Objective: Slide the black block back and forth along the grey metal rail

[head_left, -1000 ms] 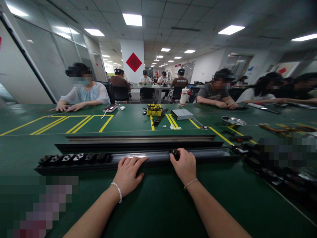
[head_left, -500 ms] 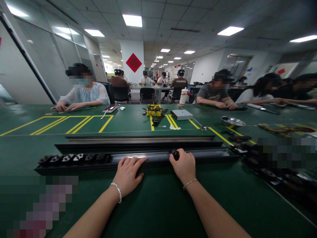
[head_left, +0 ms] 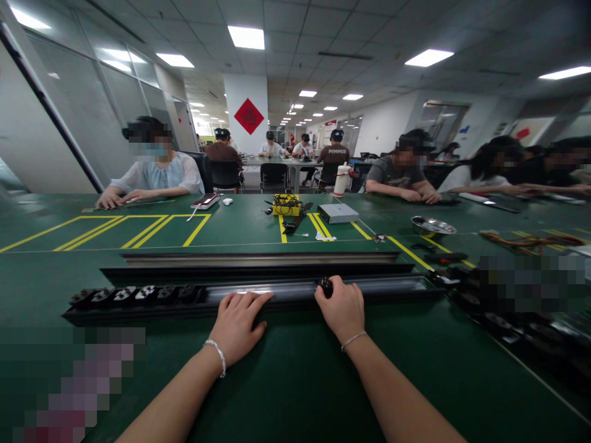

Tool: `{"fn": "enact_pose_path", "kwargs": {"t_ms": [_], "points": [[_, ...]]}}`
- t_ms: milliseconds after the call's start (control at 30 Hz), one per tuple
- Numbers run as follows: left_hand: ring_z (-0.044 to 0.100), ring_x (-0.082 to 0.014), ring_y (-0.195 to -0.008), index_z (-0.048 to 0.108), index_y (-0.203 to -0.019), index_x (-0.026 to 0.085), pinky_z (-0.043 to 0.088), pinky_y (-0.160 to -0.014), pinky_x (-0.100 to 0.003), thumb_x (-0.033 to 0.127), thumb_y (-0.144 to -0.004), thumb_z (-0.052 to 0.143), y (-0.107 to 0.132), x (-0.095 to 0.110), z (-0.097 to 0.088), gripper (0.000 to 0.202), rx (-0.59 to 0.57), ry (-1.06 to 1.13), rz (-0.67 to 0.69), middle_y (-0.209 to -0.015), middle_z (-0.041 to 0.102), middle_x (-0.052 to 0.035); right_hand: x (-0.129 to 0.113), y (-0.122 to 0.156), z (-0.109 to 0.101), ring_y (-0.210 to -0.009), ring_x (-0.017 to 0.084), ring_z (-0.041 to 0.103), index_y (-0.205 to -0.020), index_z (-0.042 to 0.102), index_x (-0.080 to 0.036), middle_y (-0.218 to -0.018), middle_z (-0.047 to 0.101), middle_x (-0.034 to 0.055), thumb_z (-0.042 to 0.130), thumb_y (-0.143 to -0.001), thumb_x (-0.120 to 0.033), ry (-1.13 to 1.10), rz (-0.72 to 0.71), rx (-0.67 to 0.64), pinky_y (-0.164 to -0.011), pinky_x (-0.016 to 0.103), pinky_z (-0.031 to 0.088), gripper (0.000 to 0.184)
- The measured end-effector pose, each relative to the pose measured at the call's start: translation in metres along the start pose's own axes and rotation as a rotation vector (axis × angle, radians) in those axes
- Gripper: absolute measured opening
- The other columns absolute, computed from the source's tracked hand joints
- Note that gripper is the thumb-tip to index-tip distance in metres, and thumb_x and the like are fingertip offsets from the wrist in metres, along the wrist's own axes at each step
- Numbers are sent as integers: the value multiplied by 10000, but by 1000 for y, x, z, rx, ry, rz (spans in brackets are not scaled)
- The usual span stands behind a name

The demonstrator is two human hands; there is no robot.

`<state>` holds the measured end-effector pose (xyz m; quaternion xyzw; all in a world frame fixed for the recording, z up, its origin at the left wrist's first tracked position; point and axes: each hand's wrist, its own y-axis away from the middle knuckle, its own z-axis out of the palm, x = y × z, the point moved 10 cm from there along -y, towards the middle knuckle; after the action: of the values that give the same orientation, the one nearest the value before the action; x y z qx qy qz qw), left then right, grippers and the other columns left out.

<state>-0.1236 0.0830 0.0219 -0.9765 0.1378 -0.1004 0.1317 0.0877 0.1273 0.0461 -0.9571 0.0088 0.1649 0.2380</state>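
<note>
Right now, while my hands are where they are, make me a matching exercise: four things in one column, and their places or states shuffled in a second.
Things
1. Left hand
2. Metal bowl
3. Right hand
4. Row of socket-like parts

Places or states
A. Holding a small dark part between thumb and fingers
B. Lined up in the left end of the long dark channel
C. Palm down at the channel's near edge, no part visible in its grasp
D. On the green table, beyond the channel, toward the right

Right pairs: 1-C, 2-D, 3-A, 4-B
</note>
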Motion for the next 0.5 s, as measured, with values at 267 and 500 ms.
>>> {"fn": "enact_pose_path", "kwargs": {"t_ms": [267,500], "points": [[456,-202,-1038,410,-1236,343,225,-954,-417,288,-749,482,1,1,-3,495,0,4,-6,-1116,553,-7,0,0,-2,-752,199,548,-799,533,-198,-723,627,35,454,-763,-382,16,22,-24,-930,405,222,204],[454,-203,-1041,417,-1233,337,230,-954,-412,288,-750,486,0,1,-2,490,10,-10,-2,-1117,555,-8,3,-1,0,-754,200,551,-788,530,-196,-699,618,25,459,-755,-383,-26,27,-4,-929,398,218,202]]}}
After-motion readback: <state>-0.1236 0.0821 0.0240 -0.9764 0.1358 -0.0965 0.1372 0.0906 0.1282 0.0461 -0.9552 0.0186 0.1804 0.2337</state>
